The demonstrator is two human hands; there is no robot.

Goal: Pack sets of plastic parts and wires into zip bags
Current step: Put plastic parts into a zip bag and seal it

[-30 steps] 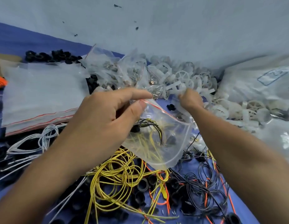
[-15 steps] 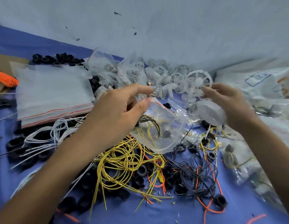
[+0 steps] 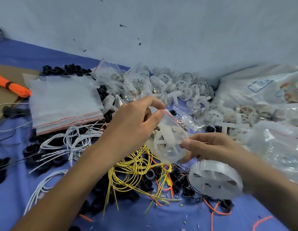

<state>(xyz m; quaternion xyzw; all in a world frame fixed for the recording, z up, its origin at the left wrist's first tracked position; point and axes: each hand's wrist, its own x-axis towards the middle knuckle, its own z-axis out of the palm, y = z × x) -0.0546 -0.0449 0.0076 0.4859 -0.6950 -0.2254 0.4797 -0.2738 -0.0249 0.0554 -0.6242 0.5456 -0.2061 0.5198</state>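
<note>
A small clear zip bag (image 3: 170, 122) is held up above the blue cloth (image 3: 16, 197), and every place here is given from that bag. Its red-lined top edge is pinched between the thumb and forefinger of the left hand (image 3: 135, 125), which is seen just to the bag's left. A white spoked wheel (image 3: 168, 144) is seen at the bag's lower half, through the clear film; whether it is fully inside cannot be told. The wheel's rim is pinched by the thumb and forefinger of the right hand (image 3: 211, 147), which is found at the bag's right, touching it. A second white wheel (image 3: 215, 180), blurred, is seen below and right of the bag, under the right hand; whether it is gripped by the lower fingers cannot be told.

Directly under the bag a tangle of yellow wires (image 3: 131, 169) is spread, mixed with black rings (image 3: 150, 175). White wires (image 3: 70, 139) are looped well to the bag's left. A stack of empty zip bags (image 3: 65, 100) is laid to its upper left, with an orange bundle (image 3: 16, 88) further out beyond that. Behind the bag, a heap of white plastic wheels (image 3: 186, 90) is piled. Large plastic sacks (image 3: 261, 87) are seen to the bag's far right. Orange wires (image 3: 215, 212) are strewn below and right of the bag.
</note>
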